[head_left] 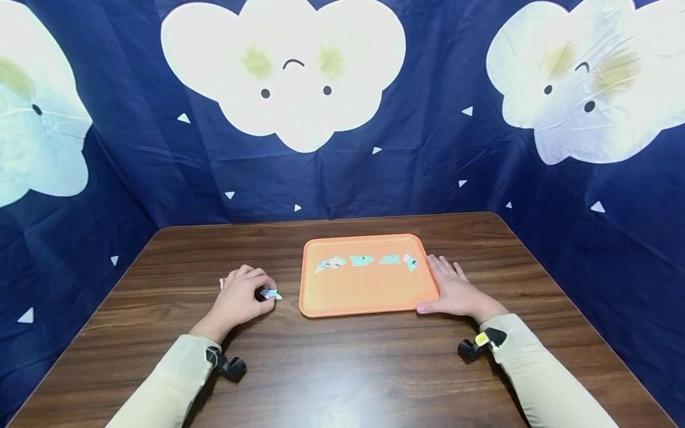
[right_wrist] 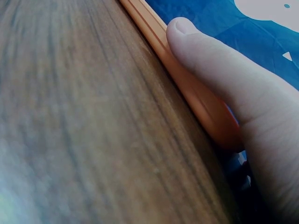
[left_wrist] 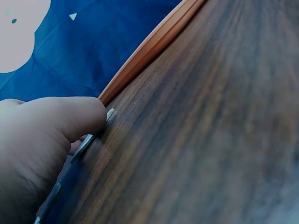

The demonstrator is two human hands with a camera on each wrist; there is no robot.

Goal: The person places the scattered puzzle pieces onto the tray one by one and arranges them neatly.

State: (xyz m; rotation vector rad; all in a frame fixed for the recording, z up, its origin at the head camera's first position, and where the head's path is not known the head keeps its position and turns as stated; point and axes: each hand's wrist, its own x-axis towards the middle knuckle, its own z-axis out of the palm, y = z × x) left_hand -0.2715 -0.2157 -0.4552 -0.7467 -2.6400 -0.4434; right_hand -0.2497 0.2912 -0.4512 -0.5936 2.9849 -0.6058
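My left hand (head_left: 239, 297) is low over the table, left of the orange tray. Its thumb and curled fingers pinch a small flat light-blue piece (head_left: 271, 293) with an irregular outline; the left wrist view shows the piece's thin edge (left_wrist: 84, 147) just past the thumb. On the orange tray (head_left: 369, 297), several similar pale-blue pieces lie in a row: a long patterned one (head_left: 330, 263) at left, two in the middle, and one (head_left: 411, 263) at right. Fingers spread, my right hand (head_left: 453, 291) rests along the tray's right side, its thumb on the rim (right_wrist: 175, 60) near the front corner.
A small red-and-white bit (head_left: 222, 283) shows behind my left hand, mostly hidden. Another thin flat edge (left_wrist: 49, 200) appears under the hand in the left wrist view. Dark blue cloth (head_left: 321, 184) with clouds hangs around the wooden table (head_left: 342, 362).
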